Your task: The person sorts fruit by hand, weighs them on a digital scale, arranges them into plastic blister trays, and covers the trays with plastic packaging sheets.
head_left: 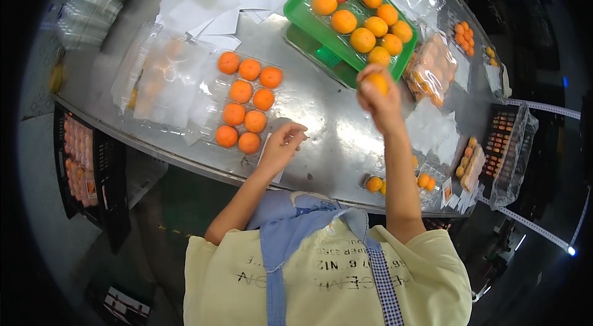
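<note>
My right hand grips an orange just off the near corner of a green tray. The tray holds several more oranges and sits on a scale with a lit green display. My left hand hovers near the table edge, fingers loosely curled and apart, with nothing visible in them. Left of it, a clear plastic clamshell lies opened out, and several oranges stand in rows in its cups. A white slip lies partly under my left forearm.
White paper sheets are spread behind the clamshell. Stacked clear containers stand at the far left. Packed fruit lies right of the tray. Loose fruit rests by the front edge. Black crates flank the metal table.
</note>
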### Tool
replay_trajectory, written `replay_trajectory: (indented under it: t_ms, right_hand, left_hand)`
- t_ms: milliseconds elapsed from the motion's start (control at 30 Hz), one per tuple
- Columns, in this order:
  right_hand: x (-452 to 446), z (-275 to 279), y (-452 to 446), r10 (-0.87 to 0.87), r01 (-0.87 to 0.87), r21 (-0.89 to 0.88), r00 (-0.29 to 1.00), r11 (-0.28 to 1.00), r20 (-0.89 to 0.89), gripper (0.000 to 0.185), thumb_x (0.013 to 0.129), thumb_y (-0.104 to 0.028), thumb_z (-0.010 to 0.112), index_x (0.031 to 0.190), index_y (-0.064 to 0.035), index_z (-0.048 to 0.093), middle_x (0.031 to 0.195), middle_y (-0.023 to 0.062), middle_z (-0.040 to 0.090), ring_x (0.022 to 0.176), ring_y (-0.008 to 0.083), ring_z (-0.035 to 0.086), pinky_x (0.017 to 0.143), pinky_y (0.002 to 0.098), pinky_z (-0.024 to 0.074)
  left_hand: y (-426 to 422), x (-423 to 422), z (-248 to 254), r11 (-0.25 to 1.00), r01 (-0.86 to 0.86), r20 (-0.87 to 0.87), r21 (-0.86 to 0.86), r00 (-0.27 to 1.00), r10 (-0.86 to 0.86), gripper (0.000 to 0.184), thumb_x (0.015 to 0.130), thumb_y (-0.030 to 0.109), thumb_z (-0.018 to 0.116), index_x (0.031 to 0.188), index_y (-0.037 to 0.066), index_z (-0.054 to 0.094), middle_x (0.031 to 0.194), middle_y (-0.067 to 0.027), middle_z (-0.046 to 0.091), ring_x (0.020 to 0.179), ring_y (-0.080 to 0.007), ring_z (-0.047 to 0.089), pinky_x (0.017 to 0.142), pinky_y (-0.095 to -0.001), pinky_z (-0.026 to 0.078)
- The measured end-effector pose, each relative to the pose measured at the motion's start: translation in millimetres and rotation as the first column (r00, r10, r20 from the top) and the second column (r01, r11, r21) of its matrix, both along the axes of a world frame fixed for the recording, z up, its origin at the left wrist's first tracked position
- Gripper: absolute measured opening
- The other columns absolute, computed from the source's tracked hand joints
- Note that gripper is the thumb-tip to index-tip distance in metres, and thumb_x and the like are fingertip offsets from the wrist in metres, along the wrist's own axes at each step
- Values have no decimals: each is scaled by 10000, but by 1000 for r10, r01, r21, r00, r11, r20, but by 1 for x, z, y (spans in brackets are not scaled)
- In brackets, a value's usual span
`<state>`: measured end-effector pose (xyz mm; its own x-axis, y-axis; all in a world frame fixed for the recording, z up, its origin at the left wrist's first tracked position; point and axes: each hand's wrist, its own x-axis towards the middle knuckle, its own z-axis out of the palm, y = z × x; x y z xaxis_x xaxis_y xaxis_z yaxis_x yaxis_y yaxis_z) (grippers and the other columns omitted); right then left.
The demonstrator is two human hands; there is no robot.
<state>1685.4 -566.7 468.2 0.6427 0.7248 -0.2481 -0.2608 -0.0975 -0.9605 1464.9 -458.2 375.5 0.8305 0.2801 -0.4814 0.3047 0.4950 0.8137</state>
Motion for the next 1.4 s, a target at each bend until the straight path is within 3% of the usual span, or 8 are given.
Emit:
replay_trajectory:
  t_ms: [67, 167, 300, 833, 967, 1067, 1100, 1400]
  right_hand:
    - [-25, -13, -20, -1, -8, -151, 998, 989, -65, 267, 822, -169, 670, 1019, -79, 516, 814, 4, 536, 622, 98, 486, 513, 244, 390]
    - [-43, -49, -58, 136, 96, -484, 896, 870, 422, 324, 796, -216, 704, 1012, -53, 527, 873, 63, 552, 666, 147, 529, 602, 270, 444]
    - [-57, -72, -104, 335, 207, -684, 750, 699, 570, 395, 750, -257, 701, 1035, -46, 527, 988, 193, 568, 832, 365, 591, 718, 410, 487]
    - [-77, -54, -118, 636, 378, -861, 581, 341, 507, 671, 733, -371, 728, 1275, -82, 459, 1183, 159, 509, 850, 370, 631, 709, 438, 524]
    - [-86, -27, -83, 584, 390, -780, 518, 490, 625, 530, 777, -316, 697, 1224, -104, 509, 1158, 125, 534, 873, 343, 627, 703, 427, 515]
    - [-99, -13, -46, 535, 236, -785, 617, 573, 577, 467, 787, -276, 688, 1189, -93, 536, 1122, 123, 550, 829, 308, 632, 682, 412, 508]
    - [-100, -29, -46, 538, 235, -720, 525, 653, 660, 416, 795, -249, 678, 1157, -82, 559, 1071, 121, 574, 741, 271, 633, 646, 391, 499]
    - [-148, -66, -6, 612, -6, -724, 538, 690, 579, 331, 789, -231, 659, 1067, -57, 612, 941, 127, 630, 722, 302, 640, 645, 389, 516]
  left_hand:
    - [-1, 2, 0, 1000, -1, 13, 14, 1000, 1, 174, 932, 157, 545, 1071, 65, 595, 887, -17, 618, 720, -59, 513, 603, -190, 415]
    - [-1, 2, 0, 1000, -4, 31, 17, 1000, 3, 184, 916, 161, 561, 1062, 59, 607, 896, -28, 631, 762, -70, 552, 645, -211, 449]
    - [-6, -1, 1, 1000, 14, 27, 10, 1000, -14, 183, 915, 156, 560, 1063, 60, 608, 908, -24, 626, 768, -74, 554, 648, -217, 453]
    - [-7, -35, 1, 998, -4, 29, 58, 1000, 3, 203, 905, 167, 573, 1066, 46, 605, 936, -39, 622, 744, -97, 553, 648, -234, 465]
    - [0, -56, 4, 992, -127, 63, 22, 990, 126, 178, 916, 151, 559, 1056, 51, 605, 917, -28, 622, 704, -78, 533, 619, -213, 442]
    - [11, -84, 2, 964, -265, 15, 12, 964, 264, 161, 936, 139, 534, 1058, 51, 591, 868, -8, 601, 683, -50, 496, 582, -185, 393]
    - [16, -94, 4, 937, -349, 13, 24, 937, 349, 161, 941, 129, 527, 1061, 46, 596, 849, -9, 600, 672, -49, 496, 578, -187, 394]
    - [69, -161, -3, 750, -655, -27, 94, 751, 659, 145, 941, 124, 547, 1032, 27, 605, 821, -11, 605, 623, -37, 480, 561, -173, 389]
